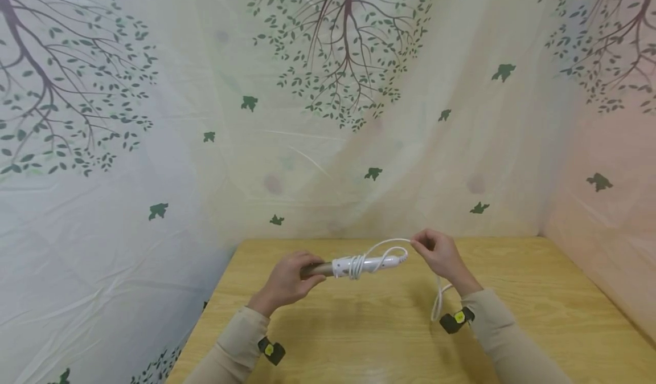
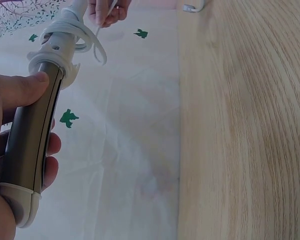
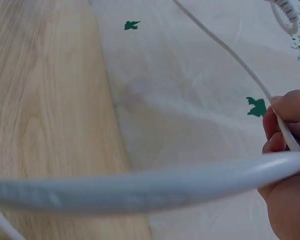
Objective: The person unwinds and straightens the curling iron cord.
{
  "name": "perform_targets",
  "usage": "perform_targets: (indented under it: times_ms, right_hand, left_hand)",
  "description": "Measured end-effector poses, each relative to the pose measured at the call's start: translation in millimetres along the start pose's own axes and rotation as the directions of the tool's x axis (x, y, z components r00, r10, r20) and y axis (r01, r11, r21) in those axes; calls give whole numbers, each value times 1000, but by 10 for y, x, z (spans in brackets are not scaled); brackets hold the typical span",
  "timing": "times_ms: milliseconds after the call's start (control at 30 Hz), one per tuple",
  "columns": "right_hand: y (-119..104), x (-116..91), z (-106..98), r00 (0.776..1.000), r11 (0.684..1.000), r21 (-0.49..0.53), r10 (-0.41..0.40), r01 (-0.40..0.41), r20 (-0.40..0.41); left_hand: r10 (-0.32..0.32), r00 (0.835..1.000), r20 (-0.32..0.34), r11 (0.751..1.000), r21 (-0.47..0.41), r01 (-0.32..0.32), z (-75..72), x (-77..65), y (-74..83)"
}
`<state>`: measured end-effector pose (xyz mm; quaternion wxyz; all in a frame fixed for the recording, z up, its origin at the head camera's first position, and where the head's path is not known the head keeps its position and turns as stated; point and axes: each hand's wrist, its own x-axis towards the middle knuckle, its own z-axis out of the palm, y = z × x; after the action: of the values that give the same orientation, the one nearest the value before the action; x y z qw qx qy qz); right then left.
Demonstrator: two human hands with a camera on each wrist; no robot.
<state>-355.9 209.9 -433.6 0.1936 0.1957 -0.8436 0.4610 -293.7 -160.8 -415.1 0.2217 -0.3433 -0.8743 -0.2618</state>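
Note:
My left hand [image 1: 289, 278] grips a curling iron [image 1: 340, 267] by its brownish-gold barrel [image 2: 32, 130], with the thumb lying along the top. The iron is held level above the table, its white handle pointing right. Several turns of white cord [image 1: 355, 266] are wound around the handle. Beyond the handle's end, my right hand [image 1: 439, 256] pinches the cord [image 3: 230, 49] between thumb and fingers. From that hand, a loose loop of cord [image 1: 437, 307] hangs down. Close to the right wrist camera, a blurred stretch of cord [image 3: 150, 190] crosses the view.
Below the hands is a wooden table [image 1: 348, 333]. Behind it and at both sides hangs pale cloth [image 1: 318, 190] printed with trees and green leaves. A white cord end [image 2: 192, 8] shows at the top of the left wrist view. Each wrist wears a small black camera [image 1: 271, 351].

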Motion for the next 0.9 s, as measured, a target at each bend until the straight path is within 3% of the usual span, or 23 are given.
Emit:
perform_targets:
  times_ms: [533, 900]
  right_hand:
    - [268, -177, 108, 988, 993, -69, 105, -97, 117]
    - [360, -337, 214, 984, 993, -74, 102, -91, 148]
  left_hand:
    - [-14, 1000, -9, 1000, -14, 14, -24, -8, 0]
    - [-13, 999, -32, 1000, -16, 13, -71, -7, -15]
